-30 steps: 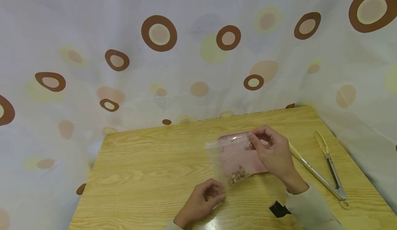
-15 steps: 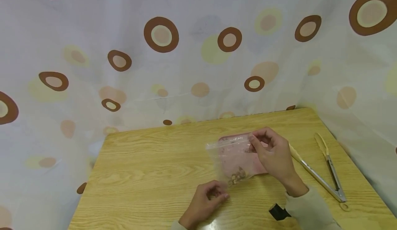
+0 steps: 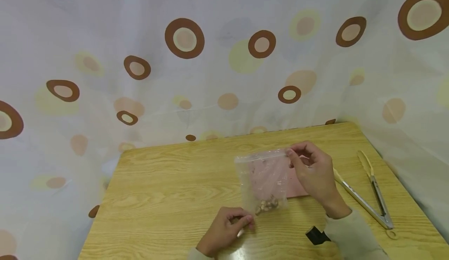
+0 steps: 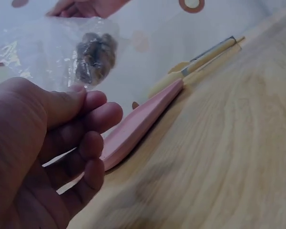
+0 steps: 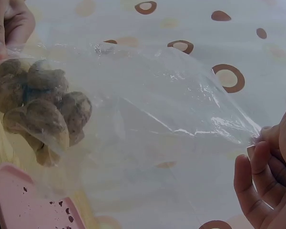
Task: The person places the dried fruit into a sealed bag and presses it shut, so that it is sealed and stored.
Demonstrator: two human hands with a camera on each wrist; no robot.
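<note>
A clear zip bag (image 3: 261,180) hangs over the pink tray (image 3: 297,188), its zip edge uppermost. Lumpy brown pieces (image 5: 47,102) lie gathered at the bottom of the bag. My right hand (image 3: 313,174) pinches the upper right corner between thumb and fingers. Down at the lower left corner, my left hand (image 3: 226,229) pinches the plastic with thumb and forefinger; its other fingers curl loosely in the left wrist view. Between the two hands the bag is drawn out, as the right wrist view shows. Dark crumbs (image 5: 66,212) are scattered on the tray.
Metal tongs (image 3: 377,197) with pale yellow tips lie spread on the right of the wooden table (image 3: 158,190). A black object (image 3: 317,235) shows beside the right sleeve. A curtain (image 3: 210,73) patterned with circles surrounds the table's back and sides.
The left hand's thumb and forefinger have closed on the bag's lower corner. The bag now hangs straighter, its bottom slightly lower, while the right hand keeps its grip and shifts slightly right.
</note>
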